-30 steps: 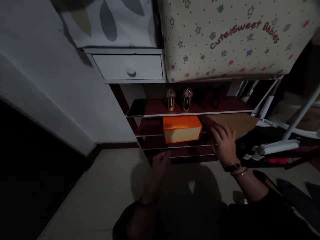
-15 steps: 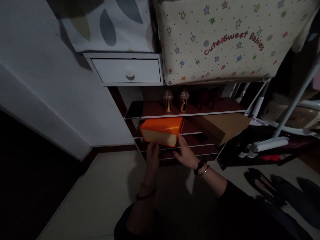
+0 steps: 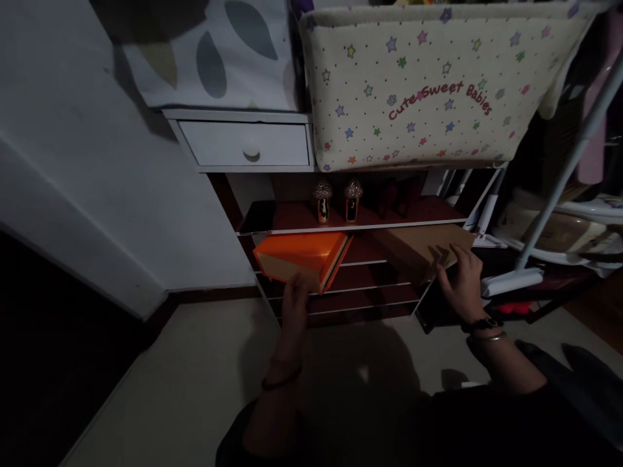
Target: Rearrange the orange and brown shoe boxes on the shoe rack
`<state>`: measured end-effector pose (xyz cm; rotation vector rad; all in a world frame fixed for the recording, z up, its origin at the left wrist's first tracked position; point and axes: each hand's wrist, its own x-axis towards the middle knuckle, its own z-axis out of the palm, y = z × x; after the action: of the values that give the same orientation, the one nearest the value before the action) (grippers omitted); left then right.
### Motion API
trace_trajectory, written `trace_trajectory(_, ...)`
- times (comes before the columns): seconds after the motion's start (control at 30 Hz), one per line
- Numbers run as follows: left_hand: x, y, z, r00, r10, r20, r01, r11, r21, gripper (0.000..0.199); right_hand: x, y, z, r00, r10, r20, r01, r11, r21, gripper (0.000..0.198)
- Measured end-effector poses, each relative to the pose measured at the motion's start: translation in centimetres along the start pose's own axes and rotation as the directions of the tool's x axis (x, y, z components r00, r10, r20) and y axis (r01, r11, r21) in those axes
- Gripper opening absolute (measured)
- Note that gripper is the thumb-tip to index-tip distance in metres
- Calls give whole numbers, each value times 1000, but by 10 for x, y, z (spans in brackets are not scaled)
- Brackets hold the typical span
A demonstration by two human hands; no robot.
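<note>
The left hand [image 3: 294, 303] curls its fingers at the lower front edge of an orange box [image 3: 296, 248], which lies on a shelf [image 3: 365, 280] just beyond them; whether it grips cannot be told. The right hand [image 3: 462, 284] has thumb and fingers apart at the near edge of a brown box [image 3: 411, 245], its hold unclear. What either box contains is hidden. Beyond and between the hands, one level higher, stand two glitter-topped objects [image 3: 323, 204]. Above the left hand is a closed white drawer [image 3: 228, 139]; up beyond the right, colourful bits show over a star-printed basket's rim [image 3: 423, 18].
</note>
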<state>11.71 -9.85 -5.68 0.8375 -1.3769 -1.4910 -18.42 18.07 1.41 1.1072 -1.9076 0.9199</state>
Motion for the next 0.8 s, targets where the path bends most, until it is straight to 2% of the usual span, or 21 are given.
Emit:
trace_trajectory(0.1, 0, -1, 0, 1000, 20, -16, -21, 1000, -8, 57, 31, -6, 1, 990, -112, 88, 113, 994, -6, 54)
trace_trajectory(0.13, 1, -1, -1, 999, 28, -21, -28, 1000, -12, 57, 47, -11, 5, 971, -178, 162, 180, 984, -2, 57)
trace_trajectory(0.2, 2, 0, -3, 999, 34, -35, -34, 999, -13, 57, 82, -22, 16, 895, -292, 338, 310, 951, 2, 66)
trace_trajectory(0.27, 3, 1, -5, 998, 24, -62, -25, 1000, -15, 56, 113, -25, 32, 826, -303, 476, 350, 936, -12, 67)
trace_trajectory(0.33, 4, 2, -8, 997, 10, -82, -12, 1000, -21, 56, 135, -17, 45, 795, -239, 557, 326, 944, -60, 64)
trace_trajectory(0.4, 4, 2, -11, 996, 13, -85, -15, 1000, -25, 56, 145, -2, 53, 809, -159, 566, 287, 947, -143, 58)
trace_trajectory(0.53, 4, 1, -16, 996, 19, -82, -22, 999, -35, 56, 143, 25, 49, 913, -3, 409, 131, 949, -287, 48)
trace_trajectory(0.6, 3, 0, -17, 997, 17, -76, -20, 999, -37, 57, 138, 21, 44, 931, 0, 365, 111, 953, -283, 45)
trace_trajectory(0.67, 3, 1, -15, 997, 19, -70, -22, 999, -31, 58, 134, 4, 43, 919, -87, 384, 180, 960, -212, 44)
trace_trajectory(0.73, 2, 3, -13, 998, 25, -61, -26, 999, -26, 58, 131, -22, 48, 856, -250, 452, 312, 948, -66, 51)
trace_trajectory(0.8, 0, 5, -11, 999, 9, -53, -10, 999, -30, 59, 129, -46, 59, 737, -415, 533, 429, 897, 106, 59)
